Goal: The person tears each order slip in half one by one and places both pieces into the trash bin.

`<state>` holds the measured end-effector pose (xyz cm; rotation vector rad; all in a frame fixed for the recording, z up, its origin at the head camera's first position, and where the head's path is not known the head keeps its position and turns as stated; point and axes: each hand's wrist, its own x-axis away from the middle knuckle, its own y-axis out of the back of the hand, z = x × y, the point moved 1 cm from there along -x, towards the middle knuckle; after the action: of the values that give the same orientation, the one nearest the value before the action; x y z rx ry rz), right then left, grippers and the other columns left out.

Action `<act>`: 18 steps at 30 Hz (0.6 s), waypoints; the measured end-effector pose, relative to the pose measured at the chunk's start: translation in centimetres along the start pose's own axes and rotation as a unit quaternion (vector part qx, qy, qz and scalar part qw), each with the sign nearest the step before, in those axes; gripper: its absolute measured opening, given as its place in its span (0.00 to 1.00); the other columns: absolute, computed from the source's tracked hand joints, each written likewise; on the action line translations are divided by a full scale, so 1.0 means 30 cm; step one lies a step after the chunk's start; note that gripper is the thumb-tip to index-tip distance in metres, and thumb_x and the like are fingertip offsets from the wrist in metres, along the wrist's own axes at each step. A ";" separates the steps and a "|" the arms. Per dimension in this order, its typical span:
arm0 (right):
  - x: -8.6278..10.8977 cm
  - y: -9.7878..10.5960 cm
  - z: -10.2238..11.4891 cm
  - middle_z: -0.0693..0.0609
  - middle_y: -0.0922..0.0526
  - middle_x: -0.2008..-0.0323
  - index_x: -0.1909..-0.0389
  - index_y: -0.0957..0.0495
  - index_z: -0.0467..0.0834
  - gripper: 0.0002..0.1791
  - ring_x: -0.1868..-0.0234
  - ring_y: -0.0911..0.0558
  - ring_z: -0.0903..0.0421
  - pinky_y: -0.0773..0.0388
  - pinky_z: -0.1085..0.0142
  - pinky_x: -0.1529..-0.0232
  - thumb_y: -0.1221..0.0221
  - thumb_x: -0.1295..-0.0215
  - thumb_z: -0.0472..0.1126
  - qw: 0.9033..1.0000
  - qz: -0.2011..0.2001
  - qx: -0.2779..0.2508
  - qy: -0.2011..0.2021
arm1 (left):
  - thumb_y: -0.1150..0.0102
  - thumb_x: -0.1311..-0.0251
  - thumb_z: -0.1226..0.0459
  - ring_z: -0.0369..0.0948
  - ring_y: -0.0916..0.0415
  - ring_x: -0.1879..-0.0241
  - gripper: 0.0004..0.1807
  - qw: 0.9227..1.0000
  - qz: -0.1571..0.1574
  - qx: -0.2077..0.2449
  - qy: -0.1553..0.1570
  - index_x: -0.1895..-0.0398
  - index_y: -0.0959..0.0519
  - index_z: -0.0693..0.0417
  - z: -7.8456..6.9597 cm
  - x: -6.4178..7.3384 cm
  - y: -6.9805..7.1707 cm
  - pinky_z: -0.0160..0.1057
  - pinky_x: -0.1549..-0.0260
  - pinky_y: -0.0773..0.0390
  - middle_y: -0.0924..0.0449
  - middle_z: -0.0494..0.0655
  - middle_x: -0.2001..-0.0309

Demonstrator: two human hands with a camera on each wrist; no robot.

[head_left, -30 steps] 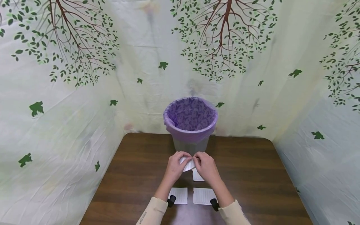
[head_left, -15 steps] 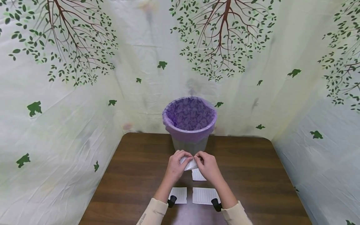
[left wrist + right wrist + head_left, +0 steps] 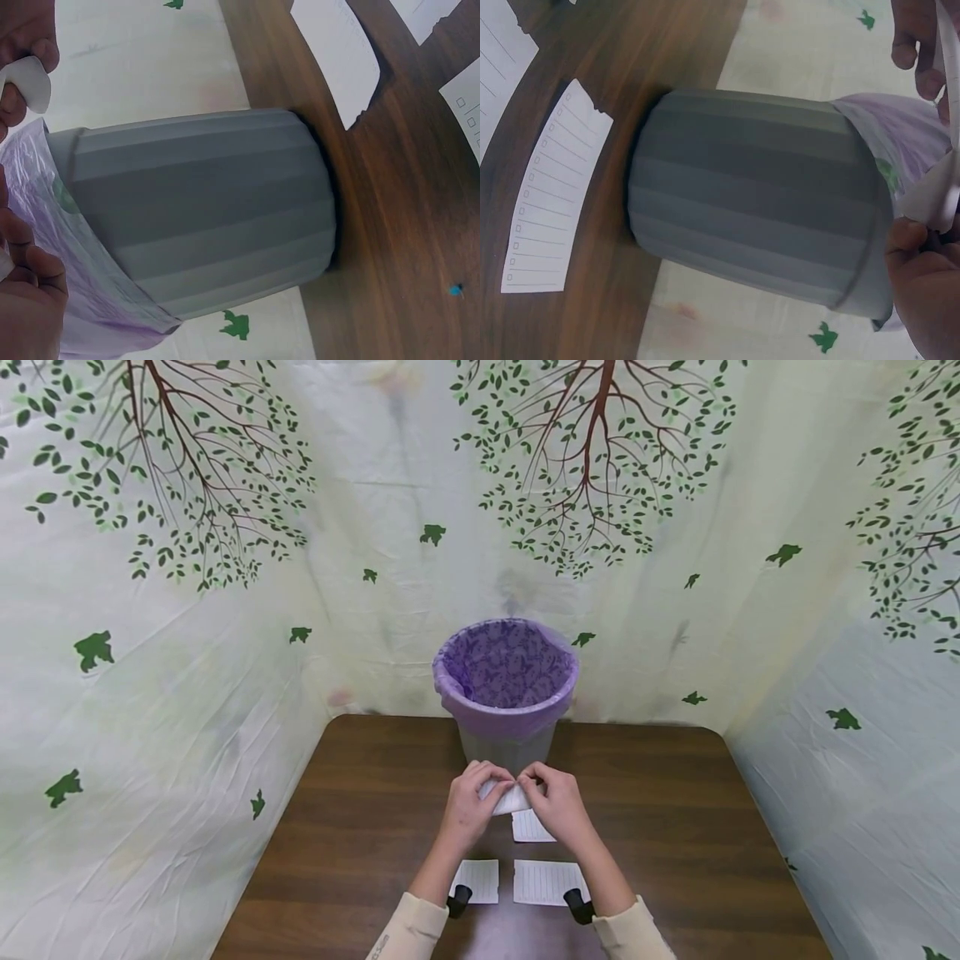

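Close together in front of the bin, my two hands hold a small piece of white lined paper [image 3: 513, 801] above the table. My left hand [image 3: 467, 808] pinches its left part between thumb and fingers. On the other side my right hand [image 3: 557, 802] pinches it near the top edge, fingertips almost meeting those of the left. In the right wrist view the paper [image 3: 932, 196] appears bent, with a folded or curled part by the right thumb. Only a rounded corner of the paper [image 3: 31, 84] shows in the left wrist view, at the right hand's fingertips.
A grey bin [image 3: 504, 749] with a purple liner [image 3: 502, 722] stands at the table's back edge. Lined paper pieces with ragged edges lie below the hands: one left [image 3: 482, 881], one right [image 3: 546, 882], one further back [image 3: 528, 827]. A leaf-printed curtain [image 3: 360, 668] surrounds the brown table [image 3: 360, 810].
The right hand has shifted slightly right and turned a little. The held paper has changed its tilt, its lower edge now lying flatter. Both hands keep their pinch.
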<state>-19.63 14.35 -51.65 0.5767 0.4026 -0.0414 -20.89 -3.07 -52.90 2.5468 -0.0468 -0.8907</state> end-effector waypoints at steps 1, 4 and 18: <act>-0.001 0.001 0.001 0.55 0.14 0.74 0.68 0.15 0.47 0.07 0.75 0.26 0.67 0.28 0.72 0.71 0.34 0.29 0.35 1.000 0.000 0.001 -0.002 | 0.28 0.35 0.62 0.38 0.21 0.63 0.03 1.000 -0.001 0.001 -0.002 0.65 0.11 0.51 -0.002 0.000 0.001 0.33 0.64 0.23 0.12 0.41 0.67; -0.002 0.004 0.005 0.55 0.14 0.73 0.68 0.14 0.47 0.06 0.74 0.25 0.66 0.27 0.72 0.71 0.34 0.29 0.36 1.000 -0.002 0.002 -0.002 | 0.28 0.36 0.62 0.38 0.21 0.63 0.04 1.000 -0.004 0.006 -0.008 0.65 0.11 0.53 -0.008 -0.001 0.003 0.32 0.64 0.23 0.13 0.41 0.68; -0.013 0.011 -0.006 0.56 0.15 0.75 0.70 0.15 0.46 0.07 0.76 0.27 0.67 0.29 0.72 0.72 0.34 0.31 0.34 1.000 -0.021 0.009 0.013 | 0.27 0.37 0.64 0.38 0.23 0.64 0.03 1.000 0.003 0.013 -0.023 0.64 0.11 0.54 -0.045 0.003 0.018 0.31 0.64 0.25 0.12 0.41 0.68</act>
<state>-19.99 14.68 -51.47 0.5863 0.4410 -0.0776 -19.95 -3.06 -51.79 2.5488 -0.0805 -0.9511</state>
